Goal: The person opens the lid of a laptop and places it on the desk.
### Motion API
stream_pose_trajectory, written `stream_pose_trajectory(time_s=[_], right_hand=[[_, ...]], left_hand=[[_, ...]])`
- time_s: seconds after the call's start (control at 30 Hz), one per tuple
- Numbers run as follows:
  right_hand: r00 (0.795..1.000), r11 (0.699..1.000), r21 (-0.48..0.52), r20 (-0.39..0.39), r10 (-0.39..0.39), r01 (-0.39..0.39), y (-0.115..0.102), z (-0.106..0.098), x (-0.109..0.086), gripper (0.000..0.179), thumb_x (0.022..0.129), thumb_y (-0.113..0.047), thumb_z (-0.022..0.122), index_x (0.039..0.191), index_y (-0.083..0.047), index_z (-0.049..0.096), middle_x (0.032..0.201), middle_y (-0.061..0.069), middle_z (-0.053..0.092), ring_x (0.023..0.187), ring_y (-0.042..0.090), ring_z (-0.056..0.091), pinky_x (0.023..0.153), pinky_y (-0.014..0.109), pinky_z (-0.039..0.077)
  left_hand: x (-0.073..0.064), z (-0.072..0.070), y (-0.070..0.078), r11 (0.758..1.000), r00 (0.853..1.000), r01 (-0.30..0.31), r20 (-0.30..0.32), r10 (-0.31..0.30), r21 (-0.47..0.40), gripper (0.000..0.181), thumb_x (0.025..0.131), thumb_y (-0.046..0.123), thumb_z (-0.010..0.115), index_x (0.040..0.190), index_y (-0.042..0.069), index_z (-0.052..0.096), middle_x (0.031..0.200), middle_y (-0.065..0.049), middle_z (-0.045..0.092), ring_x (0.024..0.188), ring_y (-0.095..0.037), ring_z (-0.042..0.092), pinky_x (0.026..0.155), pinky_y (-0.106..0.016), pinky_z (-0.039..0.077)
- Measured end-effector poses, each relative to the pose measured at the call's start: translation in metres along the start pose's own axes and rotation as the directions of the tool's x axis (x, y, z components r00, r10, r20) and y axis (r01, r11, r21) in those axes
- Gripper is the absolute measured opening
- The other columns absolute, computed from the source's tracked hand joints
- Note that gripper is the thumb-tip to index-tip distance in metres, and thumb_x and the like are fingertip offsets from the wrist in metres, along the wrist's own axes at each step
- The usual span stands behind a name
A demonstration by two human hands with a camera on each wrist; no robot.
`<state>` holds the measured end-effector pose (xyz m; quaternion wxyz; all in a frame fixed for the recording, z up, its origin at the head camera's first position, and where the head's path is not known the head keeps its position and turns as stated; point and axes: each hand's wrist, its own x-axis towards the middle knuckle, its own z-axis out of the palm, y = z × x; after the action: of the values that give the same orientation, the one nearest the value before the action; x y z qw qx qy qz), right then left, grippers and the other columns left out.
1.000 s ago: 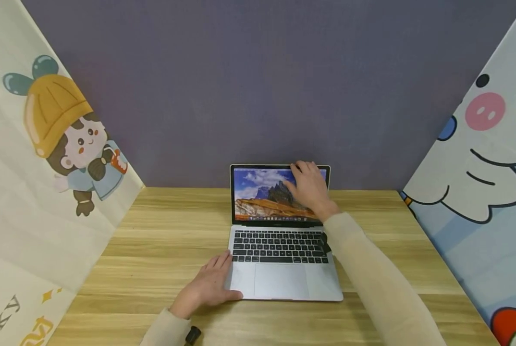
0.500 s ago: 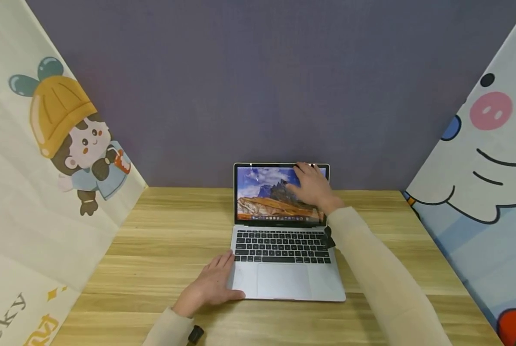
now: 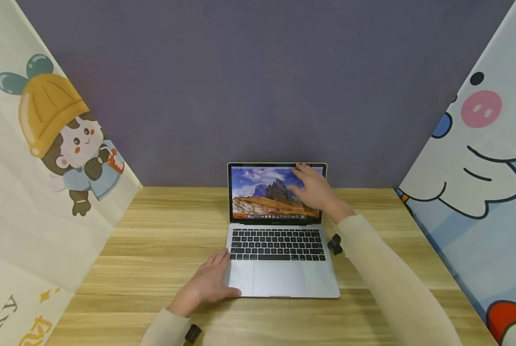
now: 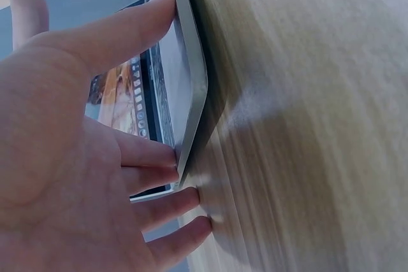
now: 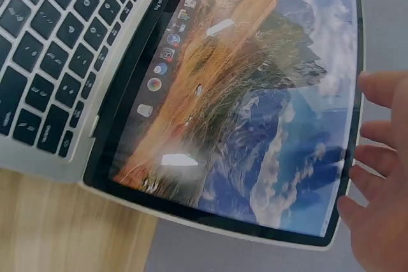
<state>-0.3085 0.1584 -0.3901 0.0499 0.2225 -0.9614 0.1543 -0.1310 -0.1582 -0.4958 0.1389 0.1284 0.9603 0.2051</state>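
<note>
An open silver laptop (image 3: 279,278) stands on the wooden table, its lit screen (image 3: 262,190) showing a mountain picture. My left hand (image 3: 209,281) rests at the laptop's left front corner. In the left wrist view its thumb (image 4: 127,33) lies on the laptop's top face, while two fingertips meet the side edge and the other two reach down to the tabletop. My right hand (image 3: 316,190) is at the upper right of the screen, fingers spread and loosely bent. In the right wrist view its fingertips (image 5: 373,87) are at the lid's top edge; firm contact cannot be made out.
The wooden table (image 3: 154,240) extends around the laptop. A grey-purple panel (image 3: 258,86) rises behind it. Printed cartoon sheets flank the table on the left (image 3: 24,202) and right (image 3: 470,178). A small black device (image 3: 335,244) is by the right sleeve.
The right wrist has swung slightly to the right of the laptop, and the right fingers sit a little lower at the lid's top edge. My left hand stays in place; the head view shifts slightly.
</note>
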Motion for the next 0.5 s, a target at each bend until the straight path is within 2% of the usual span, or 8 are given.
stream_pose_trajectory(time_s=[0.27, 0.5], right_hand=[[0.998, 0.991, 0.125, -0.024, 0.052, -0.049, 0.009, -0.001, -0.031, 0.059, 0.107, -0.034, 0.051, 0.153, 0.002, 0.041, 0.161, 0.024, 0.032, 0.149, 0.044, 0.024, 0.120, 0.062, 0.019], [0.990, 0.985, 0.159, -0.109, 0.091, -0.073, 0.012, 0.006, -0.067, 0.056, 0.107, -0.035, 0.051, 0.147, 0.004, 0.048, 0.151, 0.027, 0.045, 0.140, 0.047, 0.038, 0.114, 0.064, 0.030]], left_hand=[[0.001, -0.003, -0.002, 1.000, 1.000, -0.014, -0.007, 0.014, -0.024, 0.110, 0.075, 0.051, 0.085, 0.154, -0.007, 0.034, 0.163, -0.024, 0.027, 0.146, -0.047, 0.028, 0.117, -0.063, 0.025], [0.000, -0.005, -0.004, 0.997, 0.999, -0.039, -0.016, 0.038, -0.068, 0.100, 0.080, 0.043, 0.083, 0.153, -0.007, 0.037, 0.162, -0.024, 0.029, 0.146, -0.047, 0.029, 0.118, -0.061, 0.026]])
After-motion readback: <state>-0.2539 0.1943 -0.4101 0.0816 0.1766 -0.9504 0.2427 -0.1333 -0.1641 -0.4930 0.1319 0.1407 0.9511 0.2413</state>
